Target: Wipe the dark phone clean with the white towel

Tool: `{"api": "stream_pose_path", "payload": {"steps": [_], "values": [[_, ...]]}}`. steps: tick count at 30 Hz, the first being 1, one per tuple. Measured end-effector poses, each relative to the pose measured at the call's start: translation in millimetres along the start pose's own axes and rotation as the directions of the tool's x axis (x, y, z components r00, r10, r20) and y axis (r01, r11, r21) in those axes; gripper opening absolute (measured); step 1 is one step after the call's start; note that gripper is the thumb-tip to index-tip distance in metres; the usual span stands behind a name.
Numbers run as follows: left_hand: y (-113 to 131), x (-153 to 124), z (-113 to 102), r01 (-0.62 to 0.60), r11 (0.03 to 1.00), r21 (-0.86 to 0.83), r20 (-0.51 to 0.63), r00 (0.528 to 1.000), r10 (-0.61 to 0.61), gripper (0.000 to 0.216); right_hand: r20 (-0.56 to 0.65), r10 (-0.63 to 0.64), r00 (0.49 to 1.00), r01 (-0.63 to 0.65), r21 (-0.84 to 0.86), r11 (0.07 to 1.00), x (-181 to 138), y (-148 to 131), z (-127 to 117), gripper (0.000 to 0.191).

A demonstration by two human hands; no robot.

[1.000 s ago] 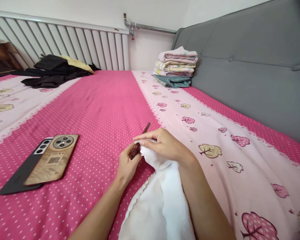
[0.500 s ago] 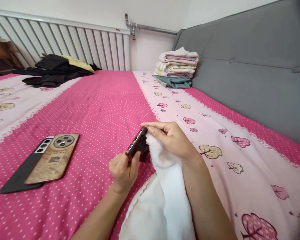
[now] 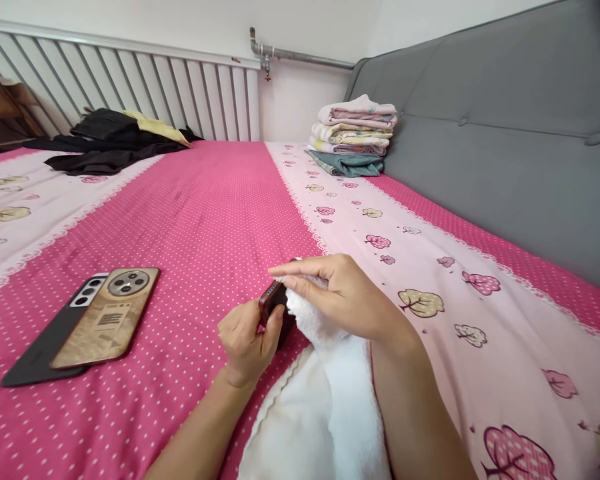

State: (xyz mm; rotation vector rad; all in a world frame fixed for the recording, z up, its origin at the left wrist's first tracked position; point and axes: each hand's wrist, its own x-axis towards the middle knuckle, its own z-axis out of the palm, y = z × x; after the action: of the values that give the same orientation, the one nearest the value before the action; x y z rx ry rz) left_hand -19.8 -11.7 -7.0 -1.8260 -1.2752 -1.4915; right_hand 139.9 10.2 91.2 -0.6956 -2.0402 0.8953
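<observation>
The right hand (image 3: 347,293) has slid its white towel (image 3: 325,347) back over the dark phone (image 3: 275,308), covering the far end. The left hand (image 3: 247,340) grasps the near end, the phone's long axis pointing away, just above the bed (image 3: 205,200); right fingers (image 3: 295,270) clench towel against it.

Two phones (image 3: 83,327) are lying face down on the pink dotted bed (image 3: 205,200), the gold-brown one overlapping the black one, well to the left. A stack of folded linens (image 3: 354,143) is sitting at the far end against the grey headboard (image 3: 505,133), and dark clothes (image 3: 105,143) with something yellow among them are lying in a heap at the far left. White slats (image 3: 130,87) are running along the wall behind, with a metal pipe (image 3: 290,53) just beside them.
</observation>
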Motion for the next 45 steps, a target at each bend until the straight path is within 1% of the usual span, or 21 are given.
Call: {"api": "stream_pose_path", "payload": {"steps": [3, 6, 9, 14, 17, 19, 20, 21, 22, 23, 24, 26, 28, 29, 31, 32, 34, 38, 41, 43, 45], "values": [[0, 0, 1, 0.013, 0.998, -0.055, -0.004, 1.0, -0.013, 0.028, 0.077, -0.004, 0.997, 0.005, -0.009, 1.0, -3, -8, 2, 0.027], [-1, 0, 1, 0.003, 0.998, -0.066, -0.011, 1.0, -0.004, 0.029, 0.101, 0.0, 0.995, 0.0, -0.009, 1.0, -3, -9, 3, 0.026], [-2, 1, 2, -0.041, 0.998, -0.042, -0.018, 0.999, 0.04, 0.031, 0.036, 0.019, 0.999, -0.019, 0.001, 1.0, -1, -1, 1, 0.026], [-2, 2, 2, -0.07, 0.997, -0.024, -0.018, 0.997, 0.07, 0.034, -0.148, 0.063, 0.987, -0.07, -0.047, 0.996, 5, 16, -3, 0.023], [-1, 2, 1, -0.077, 0.996, -0.049, -0.016, 0.997, 0.076, 0.035, -0.2, 0.085, 0.976, -0.101, -0.075, 0.992, 6, 19, -4, 0.022], [0, 3, 0, -0.049, 0.994, -0.096, -0.007, 0.999, 0.049, 0.035, -0.204, 0.084, 0.975, -0.104, -0.091, 0.99, 6, 18, -3, 0.022], [1, 3, 0, -0.006, 0.989, -0.145, 0.026, 1.0, 0.01, 0.031, -0.207, 0.078, 0.975, -0.1, -0.102, 0.99, 6, 18, -3, 0.022], [1, 3, 1, 0.065, 0.975, -0.214, 0.089, 0.995, -0.047, 0.023, -0.207, 0.07, 0.976, -0.094, -0.11, 0.989, 6, 17, -2, 0.021], [1, 3, 1, 0.166, 0.94, -0.297, 0.181, 0.977, -0.116, 0.013, -0.203, 0.063, 0.977, -0.087, -0.116, 0.989, 6, 17, -2, 0.021], [1, 3, 2, 0.29, 0.88, -0.376, 0.298, 0.937, -0.181, 0.015, -0.195, 0.056, 0.979, -0.08, -0.117, 0.99, 6, 16, -1, 0.021], [2, 3, 3, 0.419, 0.796, -0.436, 0.424, 0.876, -0.229, 0.028, -0.187, 0.053, 0.981, -0.076, -0.116, 0.99, 6, 16, -1, 0.021], [1, 1, 4, 0.633, 0.607, -0.481, 0.639, 0.727, -0.251, 0.05, -0.176, 0.056, 0.983, -0.077, -0.116, 0.99, 6, 16, 0, 0.022], [1, -2, 6, 0.757, 0.467, -0.458, 0.771, 0.599, -0.215, 0.058, -0.173, 0.065, 0.983, -0.086, -0.118, 0.989, 6, 15, 0, 0.022], [0, -3, 6, 0.791, 0.424, -0.441, 0.809, 0.555, -0.193, 0.059, -0.172, 0.068, 0.983, -0.089, -0.118, 0.989, 6, 15, 0, 0.022], [-1, -4, 6, 0.827, 0.38, -0.415, 0.85, 0.501, -0.162, 0.06, -0.159, 0.066, 0.985, -0.085, -0.113, 0.99, 5, 14, 0, 0.022], [-1, -4, 6, 0.835, 0.371, -0.406, 0.861, 0.486, -0.152, 0.059, -0.15, 0.063, 0.987, -0.08, -0.111, 0.991, 5, 13, 0, 0.023], [0, -3, 6, 0.841, 0.361, -0.403, 0.87, 0.475, -0.134, 0.057, -0.135, 0.056, 0.989, -0.072, -0.117, 0.991, 4, 12, 0, 0.024], [4, 3, 6, 0.832, 0.347, -0.433, 0.862, 0.494, -0.111, 0.049, -0.096, 0.062, 0.993, -0.076, -0.153, 0.985, 0, 4, -1, 0.025], [7, 5, 7, 0.837, 0.343, -0.426, 0.856, 0.495, -0.146, 0.046, -0.018, 0.064, 0.998, -0.066, -0.151, 0.986, -4, -5, 0, 0.027], [6, 4, 7, 0.838, 0.356, -0.414, 0.848, 0.497, -0.185, 0.053, 0.054, 0.057, 0.997, -0.049, -0.136, 0.99, -5, -10, 2, 0.028], [5, 3, 8, 0.828, 0.372, -0.42, 0.829, 0.517, -0.214, 0.057, 0.116, 0.046, 0.992, -0.031, -0.132, 0.991, -7, -14, 5, 0.028]]}}
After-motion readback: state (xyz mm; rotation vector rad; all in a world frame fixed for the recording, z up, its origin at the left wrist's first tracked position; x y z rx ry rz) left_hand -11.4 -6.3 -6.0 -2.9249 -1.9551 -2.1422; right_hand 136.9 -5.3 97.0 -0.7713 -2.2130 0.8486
